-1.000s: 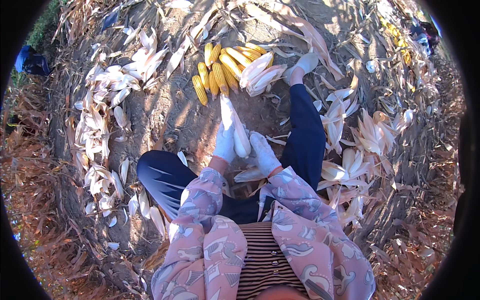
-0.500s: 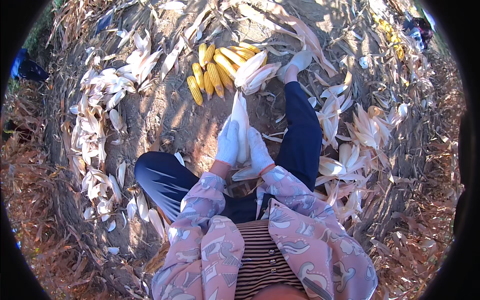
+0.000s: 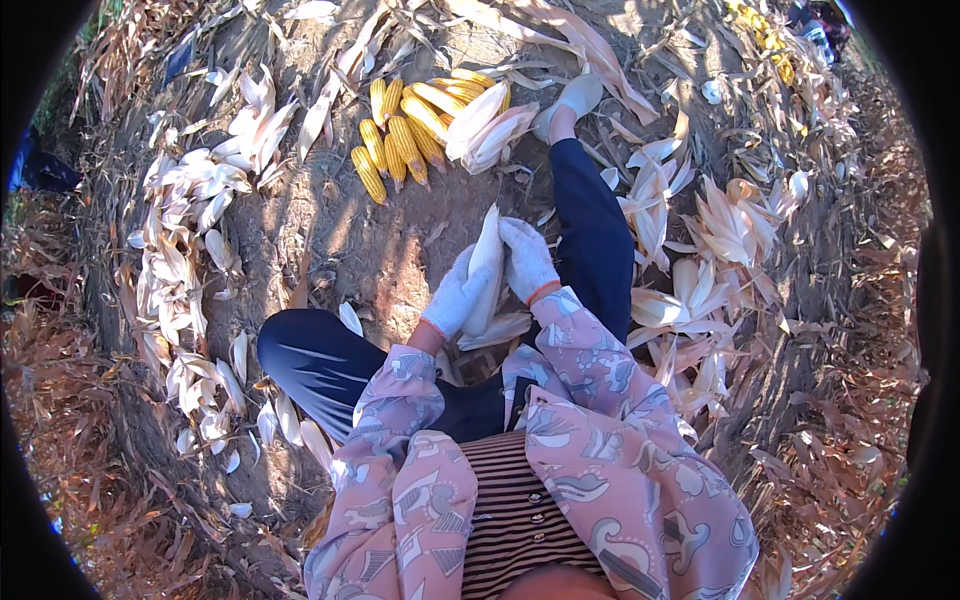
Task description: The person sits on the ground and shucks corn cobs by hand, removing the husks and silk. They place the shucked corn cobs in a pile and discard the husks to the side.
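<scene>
An ear of corn in its pale husk [image 3: 487,270] stands tilted between my white-gloved hands, tip pointing away from me. My left hand [image 3: 458,297] is wrapped round its left side and lower part. At the upper right side, close to the tip, my right hand [image 3: 528,262] grips the husk with bent fingers; its fingertips are partly hidden. Another pale husked piece [image 3: 495,332] lies just below the hands, between my legs. Beyond them, bare yellow corn cobs [image 3: 403,150] lie in a pile, with unpeeled ears [image 3: 492,128] at its right side.
Loose husks line the ground in a band on the left [image 3: 175,285] and another on the right [image 3: 700,300]. My bent left knee [image 3: 310,355] and outstretched right leg [image 3: 590,225] frame the work. More yellow cobs [image 3: 765,40] lie far right.
My right hand has moved up along the ear toward its tip. The ear's husk tip now leans slightly right, and the whole view has shifted a little.
</scene>
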The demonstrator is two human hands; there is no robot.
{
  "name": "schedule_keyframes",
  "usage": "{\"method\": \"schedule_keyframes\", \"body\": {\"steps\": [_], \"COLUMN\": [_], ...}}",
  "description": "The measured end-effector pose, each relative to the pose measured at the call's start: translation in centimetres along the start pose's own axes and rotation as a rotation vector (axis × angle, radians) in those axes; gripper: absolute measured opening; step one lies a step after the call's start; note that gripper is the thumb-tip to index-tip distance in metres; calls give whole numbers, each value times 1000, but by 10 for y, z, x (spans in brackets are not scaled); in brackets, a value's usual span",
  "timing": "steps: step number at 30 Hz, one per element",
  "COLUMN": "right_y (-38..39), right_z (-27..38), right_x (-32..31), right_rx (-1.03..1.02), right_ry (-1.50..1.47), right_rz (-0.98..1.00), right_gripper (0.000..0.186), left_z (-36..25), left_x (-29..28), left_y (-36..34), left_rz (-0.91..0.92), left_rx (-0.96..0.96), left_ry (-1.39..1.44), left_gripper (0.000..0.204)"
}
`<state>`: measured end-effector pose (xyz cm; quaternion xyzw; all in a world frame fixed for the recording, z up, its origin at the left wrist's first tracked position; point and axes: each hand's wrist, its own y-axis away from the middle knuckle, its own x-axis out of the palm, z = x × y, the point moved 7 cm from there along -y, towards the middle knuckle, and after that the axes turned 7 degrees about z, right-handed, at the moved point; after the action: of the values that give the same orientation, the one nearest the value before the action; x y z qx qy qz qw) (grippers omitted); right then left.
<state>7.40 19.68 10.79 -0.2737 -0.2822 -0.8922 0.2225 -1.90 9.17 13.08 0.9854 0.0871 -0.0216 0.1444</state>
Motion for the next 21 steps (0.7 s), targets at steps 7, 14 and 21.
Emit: {"method": "schedule_keyframes", "body": {"steps": [7, 14, 21], "right_y": [1, 64, 52], "right_z": [-8, -43, -55], "right_x": [-26, 8, 2], "right_rx": [49, 106, 90], "right_ry": [86, 719, 732], "right_rz": [-169, 11, -14], "right_gripper": [33, 66, 57], "left_z": [20, 26, 5], "left_x": [17, -26, -21], "left_y": [1, -19, -8], "left_rz": [-29, -334, -506], "left_rx": [-97, -23, 5], "left_ry": [21, 328, 121], "left_gripper": [56, 45, 42]}}
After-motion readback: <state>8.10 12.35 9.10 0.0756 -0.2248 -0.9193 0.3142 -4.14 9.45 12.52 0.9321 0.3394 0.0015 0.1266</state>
